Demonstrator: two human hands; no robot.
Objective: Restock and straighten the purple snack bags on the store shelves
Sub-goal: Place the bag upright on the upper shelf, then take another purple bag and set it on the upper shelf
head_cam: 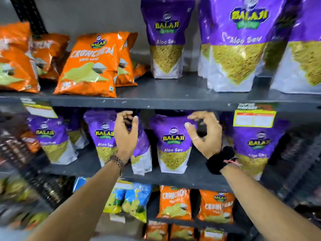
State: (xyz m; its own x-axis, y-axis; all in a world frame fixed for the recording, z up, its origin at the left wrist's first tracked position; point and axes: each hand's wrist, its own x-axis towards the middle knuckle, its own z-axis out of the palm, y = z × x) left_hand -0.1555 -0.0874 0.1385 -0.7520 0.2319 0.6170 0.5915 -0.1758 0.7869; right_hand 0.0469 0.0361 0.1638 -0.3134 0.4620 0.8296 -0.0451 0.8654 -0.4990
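Observation:
Purple Aloo Sev bags stand on two dark shelves. On the middle shelf (pixel 173 180), one purple bag (pixel 172 145) stands upright between my hands. My left hand (pixel 126 136) hovers in front of another purple bag (pixel 103 134), fingers curled and apart, holding nothing. My right hand (pixel 204 134) is at the right top corner of the centre bag, fingers spread, thumb near its front; I cannot tell if it touches. More purple bags stand at the left (pixel 52 140) and right (pixel 255 146). The upper shelf holds a single purple bag (pixel 166 39) and a cluster (pixel 238 44).
Orange Crunchem bags (pixel 90 66) lean on the upper shelf's left. Yellow price tags (pixel 254 118) hang from the upper shelf edge (pixel 173 101). Below are blue-yellow bags (pixel 133 200) and more orange bags (pixel 177 204). A gap lies between the upper purple bags.

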